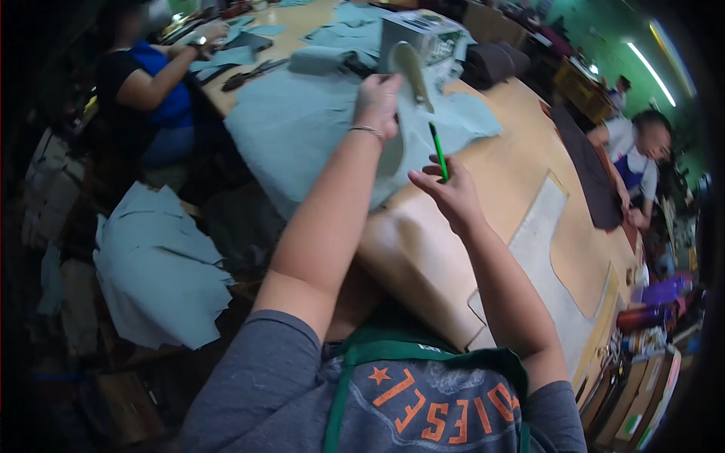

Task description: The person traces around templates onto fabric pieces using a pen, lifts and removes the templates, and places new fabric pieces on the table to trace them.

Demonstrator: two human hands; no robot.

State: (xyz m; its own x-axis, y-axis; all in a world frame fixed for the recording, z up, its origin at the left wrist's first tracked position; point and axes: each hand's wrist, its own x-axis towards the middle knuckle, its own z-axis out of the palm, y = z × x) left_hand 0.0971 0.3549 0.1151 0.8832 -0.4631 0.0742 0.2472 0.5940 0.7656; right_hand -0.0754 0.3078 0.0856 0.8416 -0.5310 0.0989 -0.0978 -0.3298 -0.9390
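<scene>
My left hand (pixel 379 104) reaches out over the table, its fingers closed on the edge of a pale curved sheet piece (pixel 408 66). That piece stands raised and bent; its material and full outline are hard to make out. In my right hand (pixel 453 190) is a slim green pen (pixel 439 151), its dark tip pointing up and away, near the lower end of the pale piece. Beneath both lies a large light blue-grey leather-like sheet (pixel 294 128), spread over the table.
A printed box (pixel 423 38) stands at the back beside a dark roll (pixel 495 64). Scissors (pixel 253 74) lie at the left. A pale flat piece (pixel 540 219) rests on the tan tabletop (pixel 581 260). More blue-grey sheets (pixel 162 264) hang lower left. People (pixel 638 162) work on both sides.
</scene>
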